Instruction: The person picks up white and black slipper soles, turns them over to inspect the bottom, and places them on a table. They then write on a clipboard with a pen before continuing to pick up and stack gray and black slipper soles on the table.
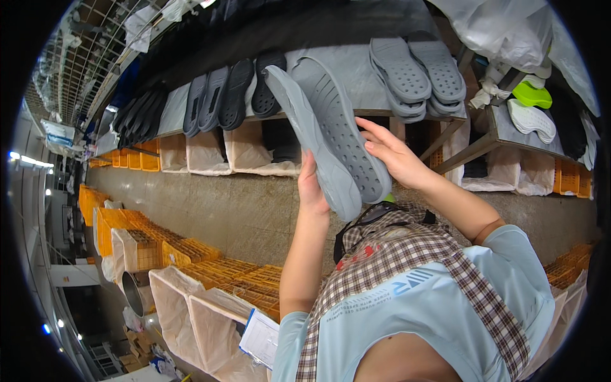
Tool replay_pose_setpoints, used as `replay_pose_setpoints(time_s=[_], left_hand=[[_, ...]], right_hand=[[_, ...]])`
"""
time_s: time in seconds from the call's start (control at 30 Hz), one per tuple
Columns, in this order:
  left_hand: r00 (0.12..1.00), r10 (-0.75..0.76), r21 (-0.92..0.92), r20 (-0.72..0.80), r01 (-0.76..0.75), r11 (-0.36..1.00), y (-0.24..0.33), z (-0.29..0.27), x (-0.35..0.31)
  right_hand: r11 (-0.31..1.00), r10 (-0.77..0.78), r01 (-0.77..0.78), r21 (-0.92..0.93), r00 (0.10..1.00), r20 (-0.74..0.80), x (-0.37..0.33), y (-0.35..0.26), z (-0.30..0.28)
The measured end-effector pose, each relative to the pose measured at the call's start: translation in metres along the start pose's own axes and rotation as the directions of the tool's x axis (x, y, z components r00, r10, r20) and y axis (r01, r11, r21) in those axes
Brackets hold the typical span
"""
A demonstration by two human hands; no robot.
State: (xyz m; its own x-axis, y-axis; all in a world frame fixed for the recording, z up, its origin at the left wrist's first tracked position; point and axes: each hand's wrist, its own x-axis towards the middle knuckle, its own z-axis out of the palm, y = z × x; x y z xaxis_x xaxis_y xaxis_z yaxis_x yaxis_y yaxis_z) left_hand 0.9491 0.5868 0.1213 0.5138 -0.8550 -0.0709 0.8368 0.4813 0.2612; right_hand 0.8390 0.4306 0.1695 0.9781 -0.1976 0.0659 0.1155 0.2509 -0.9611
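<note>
I hold a pair of grey perforated shoe soles in front of my apron, side by side and upright on edge. My left hand grips the lower outer side of the left grey sole, which shows me its side wall. Against the edge of the right grey sole rest the thumb and fingers of my right hand. Its dotted inner face is turned toward the right. Ahead on the bench lie black soles and dark grey soles. Stacked grey soles overhang the bench edge at the right.
Fabric-lined bins stand under the bench. A side table at the right carries a white sole and a lime green sole. Orange crates line the floor behind me, with a clipboard on lined bins.
</note>
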Motion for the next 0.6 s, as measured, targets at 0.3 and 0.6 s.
replay_pose_setpoints(time_s=[0.3, 0.6], left_hand=[[0.94, 0.331, 0.531, -0.081, -0.24, 0.813, -0.007, 0.023, -0.01], [0.914, 0.386, 0.528, -0.125, -0.269, 0.806, -0.006, 0.017, -0.019]], right_hand=[[0.994, -0.007, 0.015, -0.104, 0.997, 0.079, -0.011, 0.017, 0.02], [0.998, 0.013, -0.006, -0.07, 0.996, 0.091, -0.014, 0.021, 0.026]])
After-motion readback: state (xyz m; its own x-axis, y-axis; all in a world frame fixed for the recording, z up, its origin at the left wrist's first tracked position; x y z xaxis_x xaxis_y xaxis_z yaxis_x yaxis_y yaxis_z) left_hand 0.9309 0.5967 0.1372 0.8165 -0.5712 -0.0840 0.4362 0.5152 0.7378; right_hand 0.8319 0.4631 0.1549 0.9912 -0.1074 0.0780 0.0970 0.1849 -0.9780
